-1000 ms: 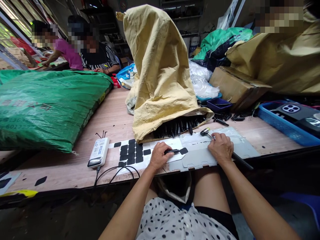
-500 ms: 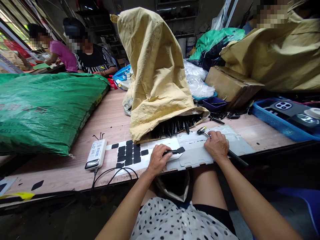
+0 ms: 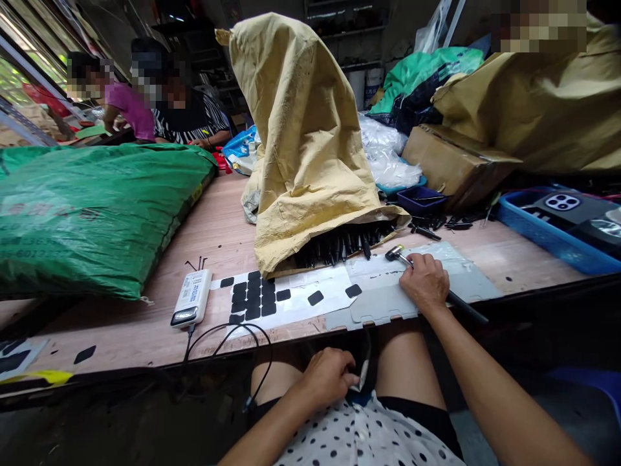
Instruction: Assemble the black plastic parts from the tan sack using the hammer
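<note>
Hammer slants across the grey board, looking rigid, weighted toward its metal head and hardly fragile; the dark handle should give the surest hold. The right hand is wrapped around it a little behind the head. Black squares on the white sheet alongside seem thin, light and flexible, best lifted by an edge. Lower, the left hand is at the lap, fingers bent; whether it grasps anything, I cannot tell.
</note>
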Action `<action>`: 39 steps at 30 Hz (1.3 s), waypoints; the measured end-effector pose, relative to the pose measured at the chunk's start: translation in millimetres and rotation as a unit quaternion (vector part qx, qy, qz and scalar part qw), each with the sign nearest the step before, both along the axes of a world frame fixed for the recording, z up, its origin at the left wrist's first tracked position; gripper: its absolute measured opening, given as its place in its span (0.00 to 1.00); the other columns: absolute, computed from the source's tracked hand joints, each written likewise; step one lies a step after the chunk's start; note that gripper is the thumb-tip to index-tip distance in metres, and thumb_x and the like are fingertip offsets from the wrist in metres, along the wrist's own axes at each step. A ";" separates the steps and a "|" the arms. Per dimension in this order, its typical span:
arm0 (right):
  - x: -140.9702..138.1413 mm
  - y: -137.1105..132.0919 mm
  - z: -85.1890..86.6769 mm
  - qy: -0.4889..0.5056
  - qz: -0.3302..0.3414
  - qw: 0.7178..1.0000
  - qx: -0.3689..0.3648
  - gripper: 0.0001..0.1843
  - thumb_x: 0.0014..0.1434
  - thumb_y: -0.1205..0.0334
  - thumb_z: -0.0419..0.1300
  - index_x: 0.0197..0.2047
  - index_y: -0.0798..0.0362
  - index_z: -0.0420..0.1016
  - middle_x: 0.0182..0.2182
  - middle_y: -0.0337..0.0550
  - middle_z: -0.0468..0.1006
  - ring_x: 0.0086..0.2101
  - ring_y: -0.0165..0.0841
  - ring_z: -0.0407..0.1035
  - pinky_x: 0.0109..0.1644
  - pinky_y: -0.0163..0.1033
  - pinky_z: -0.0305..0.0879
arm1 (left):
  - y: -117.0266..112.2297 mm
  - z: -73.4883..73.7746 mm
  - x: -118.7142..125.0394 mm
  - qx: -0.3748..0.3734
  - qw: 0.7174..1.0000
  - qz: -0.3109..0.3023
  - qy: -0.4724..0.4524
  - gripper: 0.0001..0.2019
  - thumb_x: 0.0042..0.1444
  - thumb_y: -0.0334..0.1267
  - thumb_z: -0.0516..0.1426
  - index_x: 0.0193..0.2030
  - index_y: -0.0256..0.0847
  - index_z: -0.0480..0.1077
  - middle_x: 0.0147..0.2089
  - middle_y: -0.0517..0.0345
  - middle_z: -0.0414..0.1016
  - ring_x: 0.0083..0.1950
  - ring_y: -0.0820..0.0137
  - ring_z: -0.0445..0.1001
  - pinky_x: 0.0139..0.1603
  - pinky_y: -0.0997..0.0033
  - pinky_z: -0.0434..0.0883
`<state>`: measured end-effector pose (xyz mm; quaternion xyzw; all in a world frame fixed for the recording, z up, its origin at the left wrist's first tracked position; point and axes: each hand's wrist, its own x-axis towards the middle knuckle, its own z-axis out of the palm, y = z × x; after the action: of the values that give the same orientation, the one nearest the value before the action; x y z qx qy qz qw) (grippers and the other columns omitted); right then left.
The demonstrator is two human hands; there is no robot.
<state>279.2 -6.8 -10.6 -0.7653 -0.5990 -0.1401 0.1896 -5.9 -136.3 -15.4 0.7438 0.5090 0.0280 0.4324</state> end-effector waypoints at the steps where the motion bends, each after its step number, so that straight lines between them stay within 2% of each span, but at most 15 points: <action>1: -0.1 0.0 0.0 0.000 -0.001 1.000 -0.001 0.12 0.61 0.64 0.56 0.48 0.53 0.74 0.41 0.49 0.73 0.42 0.41 0.62 0.38 0.43 0.47 | 11.2 13.9 -0.2 0.006 0.999 -0.004 -0.035 0.11 0.56 0.41 0.62 0.45 0.46 0.80 0.38 0.57 0.82 0.40 0.63 0.79 0.41 0.68 0.72; 3: -0.5 0.0 0.2 0.002 -0.001 1.000 -0.003 0.12 0.61 0.64 0.56 0.48 0.53 0.74 0.41 0.49 0.73 0.42 0.41 0.62 0.38 0.43 0.47 | 42.8 41.6 -4.3 0.066 0.993 0.044 -0.091 0.10 0.61 0.41 0.57 0.42 0.44 0.80 0.38 0.58 0.82 0.40 0.67 0.78 0.42 0.70 0.72; 4: -0.6 -0.1 0.5 0.004 -0.002 1.000 -0.003 0.12 0.61 0.64 0.56 0.47 0.53 0.74 0.41 0.49 0.73 0.42 0.41 0.62 0.38 0.43 0.47 | 62.3 53.1 -8.6 0.124 0.982 0.103 -0.096 0.11 0.64 0.40 0.55 0.41 0.42 0.79 0.39 0.57 0.82 0.40 0.67 0.78 0.44 0.70 0.72; 7: -0.9 -0.2 1.1 0.007 0.000 1.000 -0.002 0.12 0.61 0.64 0.56 0.48 0.53 0.74 0.41 0.49 0.73 0.42 0.41 0.62 0.39 0.43 0.47 | 123.6 72.5 -27.6 0.287 0.919 0.269 0.018 0.13 0.65 0.37 0.52 0.46 0.39 0.79 0.44 0.47 0.81 0.45 0.62 0.78 0.50 0.64 0.72; 10: -1.1 0.2 1.6 0.009 0.000 1.000 -0.003 0.12 0.61 0.64 0.56 0.47 0.53 0.74 0.41 0.49 0.73 0.42 0.41 0.62 0.38 0.42 0.47 | 170.8 72.5 -44.3 0.258 0.883 0.359 0.159 0.16 0.65 0.36 0.51 0.51 0.35 0.78 0.47 0.36 0.81 0.50 0.51 0.79 0.52 0.55 0.72; 12: -1.3 0.7 2.0 0.011 -0.001 1.000 -0.005 0.12 0.61 0.65 0.56 0.47 0.53 0.74 0.41 0.49 0.73 0.42 0.41 0.62 0.38 0.42 0.47 | 190.3 68.0 -48.7 0.221 0.878 0.372 0.206 0.17 0.64 0.36 0.53 0.54 0.35 0.78 0.49 0.34 0.81 0.52 0.46 0.79 0.52 0.51 0.73; 15: -1.8 1.2 2.6 0.015 -0.002 1.000 -0.003 0.12 0.61 0.65 0.56 0.47 0.53 0.74 0.41 0.49 0.72 0.42 0.41 0.62 0.38 0.42 0.47 | 204.5 64.2 -48.9 0.224 0.871 0.374 0.226 0.17 0.64 0.37 0.54 0.56 0.38 0.77 0.56 0.35 0.78 0.60 0.45 0.75 0.58 0.49 0.71; 18: -2.1 1.3 2.8 0.015 -0.003 1.000 -0.001 0.12 0.60 0.65 0.56 0.47 0.53 0.74 0.40 0.49 0.72 0.41 0.41 0.61 0.38 0.42 0.46 | 199.9 68.0 -48.7 0.227 0.870 0.371 0.231 0.17 0.65 0.39 0.54 0.56 0.37 0.77 0.59 0.35 0.76 0.62 0.44 0.72 0.60 0.48 0.70; 20: -2.2 1.3 2.6 0.014 -0.003 1.000 0.001 0.12 0.60 0.65 0.57 0.47 0.53 0.74 0.40 0.49 0.72 0.41 0.41 0.62 0.38 0.42 0.46 | 184.1 71.9 -48.6 0.234 0.874 0.357 0.233 0.17 0.64 0.40 0.55 0.56 0.36 0.77 0.55 0.35 0.78 0.58 0.45 0.75 0.57 0.49 0.71; 22: -2.3 1.3 2.5 0.014 0.000 1.000 0.003 0.12 0.60 0.65 0.57 0.47 0.53 0.74 0.41 0.49 0.72 0.41 0.41 0.62 0.38 0.42 0.47 | 160.4 72.6 -46.6 0.277 0.876 0.328 0.219 0.17 0.65 0.40 0.55 0.55 0.36 0.76 0.51 0.37 0.78 0.55 0.48 0.76 0.55 0.51 0.72; 25: -2.2 1.1 2.6 0.012 -0.001 1.000 0.002 0.12 0.60 0.65 0.56 0.47 0.53 0.74 0.41 0.48 0.73 0.42 0.41 0.62 0.38 0.43 0.47 | 123.6 63.3 -38.1 0.343 0.897 0.252 0.117 0.14 0.64 0.37 0.55 0.54 0.39 0.75 0.48 0.45 0.77 0.49 0.57 0.77 0.50 0.60 0.73; 28: -2.1 0.8 3.3 0.005 -0.003 1.000 -0.001 0.12 0.60 0.65 0.56 0.47 0.53 0.74 0.41 0.49 0.73 0.42 0.41 0.62 0.38 0.43 0.47 | 102.0 47.0 -25.6 0.306 0.942 0.136 -0.016 0.12 0.62 0.35 0.58 0.51 0.43 0.75 0.45 0.53 0.76 0.45 0.64 0.75 0.47 0.66 0.72; 31: -2.4 0.3 3.9 0.006 -0.001 1.000 -0.002 0.12 0.60 0.65 0.56 0.47 0.53 0.74 0.41 0.49 0.73 0.41 0.41 0.62 0.38 0.42 0.46 | 98.3 34.2 -15.1 0.286 0.953 0.088 -0.044 0.11 0.58 0.33 0.61 0.48 0.44 0.76 0.43 0.55 0.76 0.47 0.63 0.73 0.49 0.63 0.69; 35: -2.1 -0.2 2.8 0.015 0.001 1.000 0.004 0.11 0.62 0.62 0.56 0.47 0.53 0.75 0.41 0.49 0.73 0.41 0.41 0.62 0.39 0.42 0.48 | 102.5 26.9 -10.4 0.283 0.950 0.118 -0.048 0.10 0.56 0.37 0.65 0.45 0.45 0.77 0.42 0.56 0.76 0.47 0.62 0.72 0.49 0.61 0.65; 39: 4.2 2.0 0.2 0.031 0.011 0.999 -0.003 0.14 0.65 0.59 0.55 0.50 0.51 0.77 0.42 0.49 0.74 0.42 0.41 0.63 0.40 0.43 0.51 | 103.1 24.3 -11.4 0.277 0.952 0.118 -0.057 0.09 0.56 0.39 0.66 0.45 0.47 0.77 0.43 0.58 0.77 0.48 0.62 0.71 0.49 0.61 0.63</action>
<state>283.4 -4.8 -10.3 -0.7630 -0.6017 -0.1122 0.2078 -17.3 -33.2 9.0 0.7660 0.5401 0.2614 0.2307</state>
